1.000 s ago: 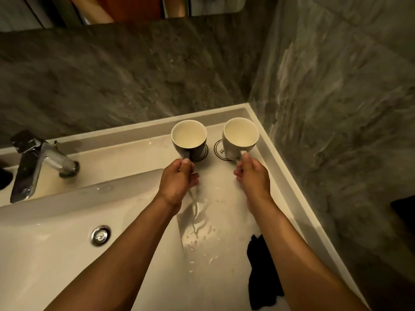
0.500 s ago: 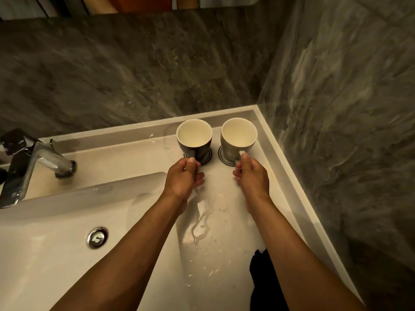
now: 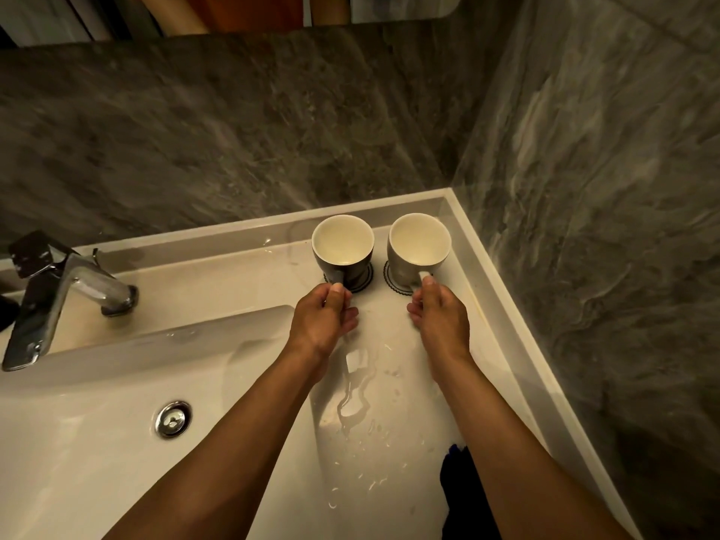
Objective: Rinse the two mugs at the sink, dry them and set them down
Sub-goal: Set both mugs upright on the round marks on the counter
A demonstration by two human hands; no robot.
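Note:
Two mugs stand upright side by side in the far right corner of the white counter [image 3: 249, 274], each on a round dark-rimmed coaster. The dark mug [image 3: 343, 249] is on the left, the pale grey mug [image 3: 419, 247] on the right. My left hand [image 3: 321, 319] pinches the dark mug's handle, thumb on top. The pale mug's handle sits inside the grip of my right hand [image 3: 440, 319]. Both mugs look empty inside.
A chrome tap [image 3: 58, 294] stands at the left above the white basin [image 3: 78, 461] with its drain plug [image 3: 173, 418]. Water puddles [image 3: 354, 399] lie on the counter between my forearms. A dark cloth [image 3: 463, 496] lies by my right forearm. Grey stone walls close the corner.
Both hands stay on the mug handles. The mugs have settled upright on their coasters, and the view has shifted slightly.

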